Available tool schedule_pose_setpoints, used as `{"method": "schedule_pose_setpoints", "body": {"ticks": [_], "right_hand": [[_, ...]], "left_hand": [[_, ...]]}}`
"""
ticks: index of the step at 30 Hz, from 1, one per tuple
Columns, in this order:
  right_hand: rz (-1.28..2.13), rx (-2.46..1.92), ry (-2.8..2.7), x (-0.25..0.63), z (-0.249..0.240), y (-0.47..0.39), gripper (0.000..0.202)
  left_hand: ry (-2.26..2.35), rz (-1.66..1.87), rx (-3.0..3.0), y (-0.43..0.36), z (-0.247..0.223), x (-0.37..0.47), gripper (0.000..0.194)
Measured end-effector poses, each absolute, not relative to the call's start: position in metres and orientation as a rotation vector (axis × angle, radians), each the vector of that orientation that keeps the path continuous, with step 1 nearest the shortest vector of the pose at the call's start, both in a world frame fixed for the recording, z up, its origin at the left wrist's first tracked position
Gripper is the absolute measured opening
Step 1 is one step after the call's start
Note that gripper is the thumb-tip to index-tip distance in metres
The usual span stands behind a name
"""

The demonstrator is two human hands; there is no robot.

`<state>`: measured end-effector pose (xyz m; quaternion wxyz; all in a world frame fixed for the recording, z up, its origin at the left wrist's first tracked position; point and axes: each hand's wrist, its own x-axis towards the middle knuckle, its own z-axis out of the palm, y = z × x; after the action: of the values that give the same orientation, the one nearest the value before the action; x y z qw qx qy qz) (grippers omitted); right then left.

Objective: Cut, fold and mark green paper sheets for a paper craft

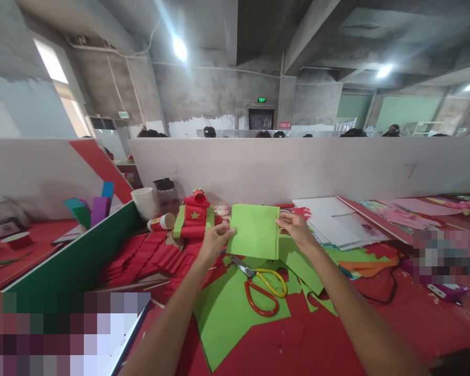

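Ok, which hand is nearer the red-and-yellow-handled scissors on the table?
Left, narrowly. The left hand pinches the folded light green paper sheet just above-left of the scissors; the right hand holds its right edge, higher and further off.

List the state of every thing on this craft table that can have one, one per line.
Light green folded paper sheet: folded, held up off the table by both hands.
Left hand: gripping the sheet's left edge.
Right hand: pinching the sheet's right edge.
Red-and-yellow-handled scissors: lying flat, blades closed.
White paper cups: stacked, upright.
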<state>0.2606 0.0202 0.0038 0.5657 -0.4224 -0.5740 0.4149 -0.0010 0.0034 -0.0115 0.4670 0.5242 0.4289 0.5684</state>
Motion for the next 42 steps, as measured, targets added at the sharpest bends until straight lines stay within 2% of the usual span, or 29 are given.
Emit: {"method": "schedule_pose_setpoints", "body": {"ticks": [7,12,33,42], "right_hand": [[1.115,-0.912,-1.311,0.262,0.010,0.015,0.029],[1.224,-0.838,-1.298,0.261,0.012,0.012,0.039],[1.323,-0.781,-1.331,0.257,0.010,0.009,0.038],[1.371,-0.734,-1.350,0.256,0.010,0.008,0.047]], "left_hand": [[1.006,1.349,1.249,0.011,-0.019,-0.007,0.043],[0.983,1.308,1.194,0.011,-0.019,-0.006,0.039],[0.960,1.342,1.218,0.007,-0.013,-0.005,0.038],[0.961,1.347,1.222,0.009,-0.015,-0.006,0.040]]}}
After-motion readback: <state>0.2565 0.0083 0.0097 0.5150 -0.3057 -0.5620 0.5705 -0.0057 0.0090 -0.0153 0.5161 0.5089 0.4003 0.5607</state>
